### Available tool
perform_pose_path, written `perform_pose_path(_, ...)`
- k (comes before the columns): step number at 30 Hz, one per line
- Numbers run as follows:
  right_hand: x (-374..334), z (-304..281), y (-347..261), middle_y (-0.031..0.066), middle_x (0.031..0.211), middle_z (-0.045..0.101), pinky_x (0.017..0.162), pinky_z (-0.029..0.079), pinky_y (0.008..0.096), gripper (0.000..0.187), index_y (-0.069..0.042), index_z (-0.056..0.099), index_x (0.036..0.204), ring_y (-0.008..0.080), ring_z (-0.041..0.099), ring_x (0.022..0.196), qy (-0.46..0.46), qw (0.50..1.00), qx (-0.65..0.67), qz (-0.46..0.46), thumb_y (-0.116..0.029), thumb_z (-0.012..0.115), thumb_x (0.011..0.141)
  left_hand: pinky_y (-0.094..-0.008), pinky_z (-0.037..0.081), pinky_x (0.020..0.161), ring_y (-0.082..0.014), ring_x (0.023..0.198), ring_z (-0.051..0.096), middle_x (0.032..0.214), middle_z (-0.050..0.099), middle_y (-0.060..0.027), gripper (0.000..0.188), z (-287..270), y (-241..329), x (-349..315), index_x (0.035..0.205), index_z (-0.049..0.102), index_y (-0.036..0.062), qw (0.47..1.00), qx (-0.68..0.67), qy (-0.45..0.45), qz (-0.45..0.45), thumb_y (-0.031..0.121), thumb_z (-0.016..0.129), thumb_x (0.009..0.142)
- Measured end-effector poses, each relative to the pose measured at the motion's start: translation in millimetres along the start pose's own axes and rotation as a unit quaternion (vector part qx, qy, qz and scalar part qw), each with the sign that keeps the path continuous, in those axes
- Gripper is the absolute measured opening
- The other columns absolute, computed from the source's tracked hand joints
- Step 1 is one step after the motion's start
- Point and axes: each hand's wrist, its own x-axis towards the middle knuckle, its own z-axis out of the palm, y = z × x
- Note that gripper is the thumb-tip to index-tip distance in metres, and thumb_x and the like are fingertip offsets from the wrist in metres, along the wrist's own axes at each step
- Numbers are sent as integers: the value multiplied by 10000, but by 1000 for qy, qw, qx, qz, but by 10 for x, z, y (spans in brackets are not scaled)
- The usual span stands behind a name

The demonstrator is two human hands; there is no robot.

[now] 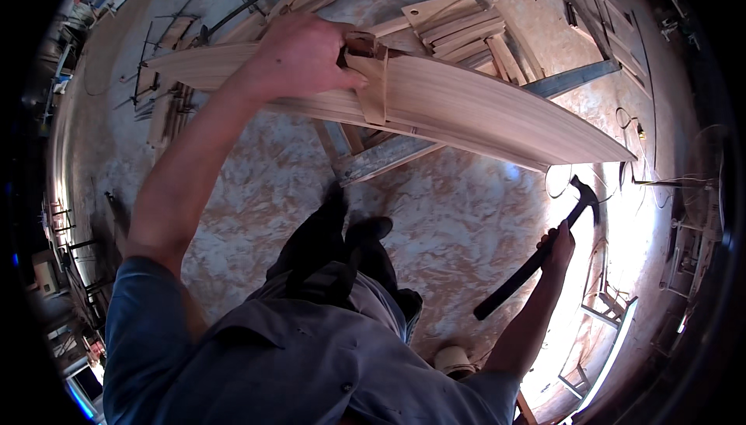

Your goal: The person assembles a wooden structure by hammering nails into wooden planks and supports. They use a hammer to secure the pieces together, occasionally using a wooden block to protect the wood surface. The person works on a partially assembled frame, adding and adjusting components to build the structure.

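A long wooden board (489, 106) with a curved upper edge lies across in front of me, raised above the floor. My left hand (303, 56) is closed at its upper edge near the middle, gripping a tan, flat-sided piece (371, 87) that bends down over the near face; whether it is thin wood or cardboard I cannot tell. A dark brown block-like part (361, 43) shows beside the fingers. Out to the right, apart from the board, my right hand (559, 246) is wrapped around the black handle of a claw hammer (519, 276), its head pointing up and away.
Under the board stands a support with a grey metal beam (388, 158). Beyond it lie stacked wooden pieces (470, 33) and, farther left, long clamps and timber (264, 5). A pale bucket (453, 360) stands on the mottled floor (466, 231) near my right side.
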Motion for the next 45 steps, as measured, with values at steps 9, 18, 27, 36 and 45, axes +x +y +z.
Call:
perform_pose_path(9, -2091, 447, -1021, 97, 802, 564, 478, 515, 278, 395, -16, 381, 1386, 145, 574, 558, -165, 924, 67, -338, -130, 465, 1017, -411, 538, 778, -313, 855, 682, 860, 716, -96, 450, -4, -5, 32, 1096, 726, 173, 999, 32, -37, 0, 440, 752, 735)
perform_pose_path(18, -3281, 1510, -1696, 24, 795, 562, 601, 383, 216, 495, 35, 472, 1382, 74, 488, 649, -191, 839, -232, -453, -107, 643, 940, -403, 550, 766, -265, 857, 700, 842, 723, -80, 446, 88, -111, -32, 1068, 728, 194, 999, 33, -6, 21, 474, 782, 726)
perform_pose_path(27, -3380, 2092, -1867, 10, 647, 535, 513, 408, 261, 320, -16, 582, 1235, 78, 506, 560, -193, 802, -439, -355, -221, 582, 989, -403, 524, 630, -270, 731, 693, 719, 687, -91, 469, 206, -135, -119, 817, 670, 82, 993, 27, 78, 89, 511, 791, 670)
perform_pose_path(36, -3434, 2162, -1690, 131, 603, 579, 537, 446, 380, 284, -8, 582, 1051, 218, 576, 527, -154, 801, -454, -358, -284, 599, 987, -394, 538, 610, -274, 717, 696, 728, 691, -96, 481, 193, -121, -103, 805, 652, 74, 990, 33, 93, 98, 513, 793, 668)
perform_pose_path(45, -3428, 2196, -1728, 122, 591, 560, 519, 444, 369, 261, -21, 545, 961, 217, 557, 501, -156, 807, -442, -361, -276, 592, 992, -389, 543, 601, -258, 719, 702, 732, 697, -86, 499, 168, -120, -87, 821, 653, 71, 991, 37, 88, 94, 525, 794, 667)
